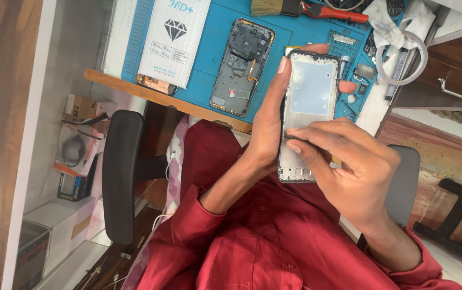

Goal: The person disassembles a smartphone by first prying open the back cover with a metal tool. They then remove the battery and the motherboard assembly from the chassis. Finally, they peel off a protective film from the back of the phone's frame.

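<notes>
Held thing: a grey rectangular metal phone frame [310, 107] with a pale plate in its upper half, raised above the near edge of the table [134, 83] and over the red shirt [263, 241].
Long axis: runs up and down the view, almost upright, the top end over the blue work mat [215, 32], the bottom end toward the person's chest.
Left hand [268, 126]: wrapped round the frame's left edge, thumb stretched along that side, fingertips showing past the right edge and the top.
Right hand [354, 166]: curled, fingers closed loosely, fingertips pressed on the frame's face below the pale plate.
Nearby: an opened black phone body [242, 67] lies flat on the mat just left of the frame; a white flat box [173, 40] lies further left.
Hidden: the frame's lower right part sits behind the right hand; whether anything is pinched under those fingertips cannot be told.
Cut off: a brush [274, 6] at the top edge; small parts at the mat's right side are too small to make out.
</notes>
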